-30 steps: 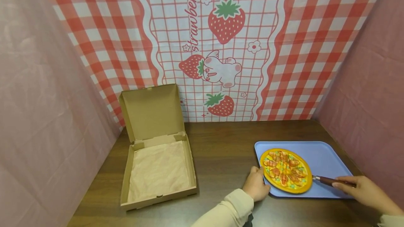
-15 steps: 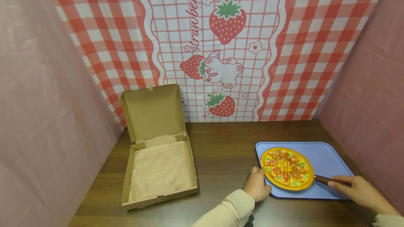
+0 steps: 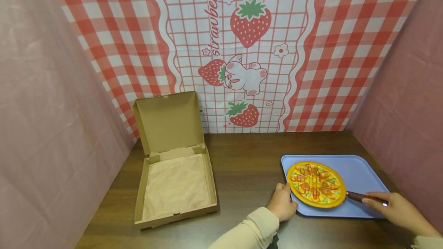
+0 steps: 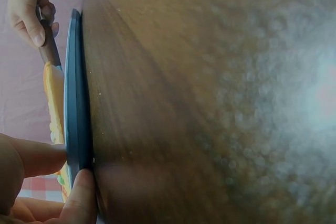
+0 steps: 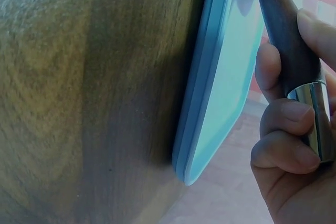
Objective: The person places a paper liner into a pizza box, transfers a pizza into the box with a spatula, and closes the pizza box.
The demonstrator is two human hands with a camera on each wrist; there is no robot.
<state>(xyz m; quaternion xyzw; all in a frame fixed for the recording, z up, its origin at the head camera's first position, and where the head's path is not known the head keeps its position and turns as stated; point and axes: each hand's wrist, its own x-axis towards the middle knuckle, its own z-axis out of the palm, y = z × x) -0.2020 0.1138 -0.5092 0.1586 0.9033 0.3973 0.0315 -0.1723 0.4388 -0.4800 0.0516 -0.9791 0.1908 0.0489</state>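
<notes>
A round toy pizza point(image 3: 315, 185) with an orange crust lies over the left part of a blue tray point(image 3: 367, 172). At the tray's left front edge, my left hand point(image 3: 281, 203) pinches the rim; the left wrist view shows fingers above and below the tray edge point(image 4: 76, 93). My right hand point(image 3: 398, 209) grips the dark brown handle point(image 3: 358, 197) of a pizza server. In the right wrist view this handle point(image 5: 286, 35) ends in a shiny metal cap, with fingers curled round it. The server's blade is hidden beneath the pizza, whose near right side looks slightly raised.
To the left stands a cardboard pizza box point(image 3: 175, 214) with its lid up and brown paper point(image 3: 176, 187) inside. Both rest on a dark wooden table point(image 3: 242, 164). A strawberry-print cloth point(image 3: 242, 68) hangs behind, and pink cloths point(image 3: 408, 87) line the sides.
The server has slid further under the pizza, covering its metal neck. The pizza's near edge has risen slightly and the pizza has shifted a little right. The left hand keeps its hold.
</notes>
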